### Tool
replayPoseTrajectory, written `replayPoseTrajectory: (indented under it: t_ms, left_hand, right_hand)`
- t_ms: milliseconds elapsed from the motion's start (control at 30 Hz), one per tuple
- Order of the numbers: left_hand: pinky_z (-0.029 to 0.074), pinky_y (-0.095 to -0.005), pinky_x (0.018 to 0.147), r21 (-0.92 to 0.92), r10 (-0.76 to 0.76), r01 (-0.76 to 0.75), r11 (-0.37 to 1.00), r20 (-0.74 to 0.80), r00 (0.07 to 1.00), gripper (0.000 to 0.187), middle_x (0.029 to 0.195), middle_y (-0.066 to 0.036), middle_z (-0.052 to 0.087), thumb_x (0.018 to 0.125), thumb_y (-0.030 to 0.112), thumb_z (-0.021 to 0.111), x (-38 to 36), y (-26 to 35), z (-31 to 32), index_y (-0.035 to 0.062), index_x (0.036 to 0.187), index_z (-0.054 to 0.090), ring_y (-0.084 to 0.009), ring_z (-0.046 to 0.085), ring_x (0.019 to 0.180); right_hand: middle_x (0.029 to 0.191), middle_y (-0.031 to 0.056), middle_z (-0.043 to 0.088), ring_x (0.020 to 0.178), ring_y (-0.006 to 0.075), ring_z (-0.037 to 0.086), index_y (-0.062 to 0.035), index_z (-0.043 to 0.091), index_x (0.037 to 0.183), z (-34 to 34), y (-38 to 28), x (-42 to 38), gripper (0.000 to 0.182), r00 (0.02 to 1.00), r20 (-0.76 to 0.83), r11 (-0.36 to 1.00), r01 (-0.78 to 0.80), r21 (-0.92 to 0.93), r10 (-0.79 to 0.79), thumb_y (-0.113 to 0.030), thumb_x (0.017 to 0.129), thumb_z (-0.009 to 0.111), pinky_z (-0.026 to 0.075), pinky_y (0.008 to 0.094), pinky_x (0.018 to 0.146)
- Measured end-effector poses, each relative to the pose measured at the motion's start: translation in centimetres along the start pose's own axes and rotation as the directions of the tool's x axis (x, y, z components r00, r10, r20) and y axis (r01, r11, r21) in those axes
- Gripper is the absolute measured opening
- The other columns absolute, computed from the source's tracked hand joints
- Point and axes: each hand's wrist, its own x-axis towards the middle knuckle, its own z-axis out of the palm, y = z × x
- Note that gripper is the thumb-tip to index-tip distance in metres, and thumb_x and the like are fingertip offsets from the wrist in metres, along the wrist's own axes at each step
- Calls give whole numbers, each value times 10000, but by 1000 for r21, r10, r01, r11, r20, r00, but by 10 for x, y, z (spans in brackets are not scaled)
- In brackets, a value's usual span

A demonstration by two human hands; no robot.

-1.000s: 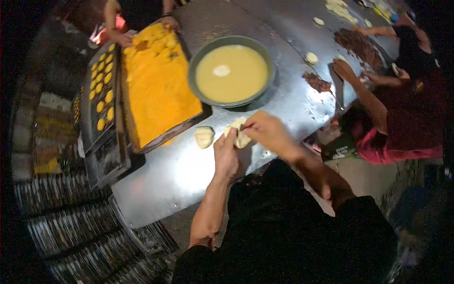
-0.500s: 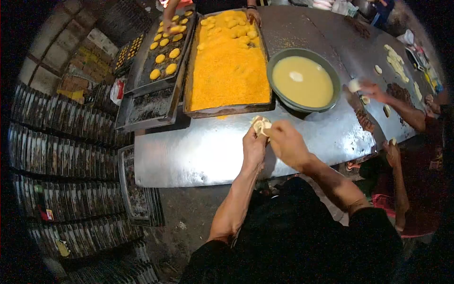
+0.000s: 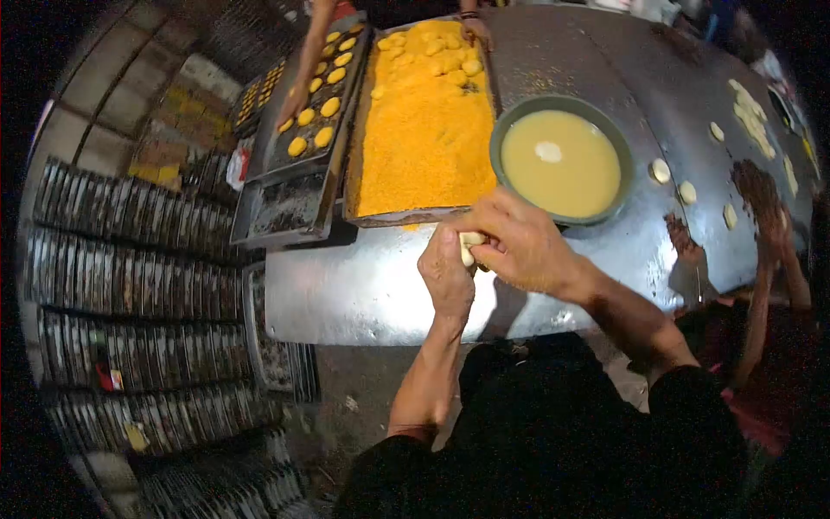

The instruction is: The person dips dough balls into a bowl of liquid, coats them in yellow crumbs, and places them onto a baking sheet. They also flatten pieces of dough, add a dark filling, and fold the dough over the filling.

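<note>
A: Where do we have our dough piece (image 3: 469, 247)?

B: Between our two hands, above the bench (image 3: 346, 294). Taking it as the centre of the clock, our left hand (image 3: 446, 272) curls its fingers around it from seven to eight o'clock, and our right hand (image 3: 526, 244) pinches it from three.

A: So both grip it. What else do we see around it?

B: Between one and two o'clock, a bowl (image 3: 628, 169) of pale yellow liquid. At eleven, a tray (image 3: 415, 220) of orange crumbs, with coated lumps towards its far end.

A: And at ten we see a baking tray (image 3: 277, 177) of yellow rounds, a co-worker's hand (image 3: 298, 102) over it.

B: Between two and three, pale dough discs (image 3: 660, 170) lie on the bench.
</note>
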Motion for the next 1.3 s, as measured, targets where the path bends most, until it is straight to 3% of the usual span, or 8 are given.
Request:
replayPoseTrajectory:
  t_ms: [267,400,633,767,900,967,1033,1300]
  left_hand:
    - [484,-273,558,-211,-276,249,945,-107,955,558,885,-105,606,992,492,228,-3,-2,10,34,931,541,-145,579,708]
    - [433,-208,494,22,-226,225,974,26,974,532,799,-68,594,998,446,281,-10,6,-17,5,1003,580,-107,546,638]
    - [451,-262,559,-113,-458,451,885,-49,888,512,695,-50,557,1004,411,309,-24,-22,-33,-11,956,595,-123,516,595]
    - [500,-329,670,203,-862,877,437,374,343,516,809,-159,608,984,447,321,-56,-52,-39,-8,978,566,-264,629,775]
    - [437,-471,780,653,-204,19,757,209,957,318,910,-262,583,920,250,439,-12,-106,-63,-40,966,559,-430,560,869]
    - [442,-469,806,895,-85,-184,407,238,968,345,970,-247,585,886,283,492,26,-129,-70,-38,952,599,-397,553,949]
    - [454,-475,825,961,-313,-167,222,233,921,394,984,-243,584,817,344,607,43,-143,-68,-32,931,640,-390,550,996]
    - [480,-309,657,598,-442,299,743,105,891,267,821,-141,627,805,202,661,17,-134,-120,-17,920,559,-180,592,733]
  right_hand:
    - [885,93,588,759,257,591,-26,586,914,22,20,-30,192,972,-42,968,224,-118,-230,-37,743,671,508,345,664]
    - [917,125,571,745,284,576,-19,589,927,16,7,-8,189,969,146,942,-230,243,199,-41,754,661,499,317,665]
    - [1031,133,560,899,281,588,-19,593,1003,64,-19,-55,239,990,133,959,88,-269,-54,-33,764,608,514,355,725]
    - [1014,120,553,857,271,577,-47,588,1004,45,8,-127,231,937,261,903,-109,-415,233,-48,774,595,514,354,692]
    - [949,136,543,878,251,561,-39,569,945,39,56,-205,242,718,385,722,-234,-651,580,-49,715,643,505,327,783]
    - [952,106,555,841,254,551,-71,568,909,39,43,-215,220,629,209,622,-776,105,749,-53,709,656,478,340,788]
    - [839,83,616,902,265,583,-107,609,967,51,62,-208,203,531,333,488,-182,-854,779,-175,782,658,460,375,775]
    - [1340,169,419,1274,338,345,-156,469,1299,89,109,-171,486,940,146,587,-67,-807,308,-385,876,536,286,554,1016]
